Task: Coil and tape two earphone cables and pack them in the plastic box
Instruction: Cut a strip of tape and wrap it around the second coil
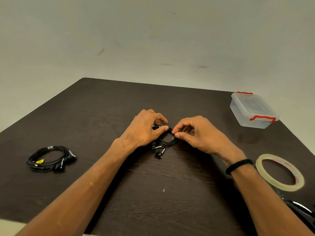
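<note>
A black earphone cable (164,143) lies coiled at the middle of the dark table, its earbuds trailing toward me. My left hand (144,129) grips the coil's left side between thumb and fingers. My right hand (192,133) pinches the coil's top right with thumb and forefinger. A second black earphone cable (51,158), coiled with a yellow tag, rests on the table at the left. The clear plastic box (254,110) with red latches stands shut at the far right. A roll of clear tape (279,172) lies flat near my right wrist.
The dark wooden table (102,108) ends at a pale wall behind. A black object (301,209) with a shiny edge lies at the near right corner, partly out of view. A tiny pale scrap (163,190) sits on the table between my forearms.
</note>
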Available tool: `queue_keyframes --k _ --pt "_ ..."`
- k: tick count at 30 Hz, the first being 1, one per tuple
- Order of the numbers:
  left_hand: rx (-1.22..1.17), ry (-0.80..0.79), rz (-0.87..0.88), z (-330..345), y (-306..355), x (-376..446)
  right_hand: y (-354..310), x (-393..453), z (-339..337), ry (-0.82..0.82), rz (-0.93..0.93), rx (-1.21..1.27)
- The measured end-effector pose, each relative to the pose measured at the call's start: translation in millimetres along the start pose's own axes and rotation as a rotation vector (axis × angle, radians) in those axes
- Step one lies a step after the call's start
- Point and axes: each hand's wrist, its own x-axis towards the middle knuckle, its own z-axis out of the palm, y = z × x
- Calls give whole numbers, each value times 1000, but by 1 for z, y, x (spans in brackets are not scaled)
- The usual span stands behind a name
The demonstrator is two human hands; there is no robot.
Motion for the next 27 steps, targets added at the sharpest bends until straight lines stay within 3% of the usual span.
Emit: queue_keyframes --k 27 --pt "-36 -31 -5 0 1 2 -13 -7 -8 -94 7 -154"
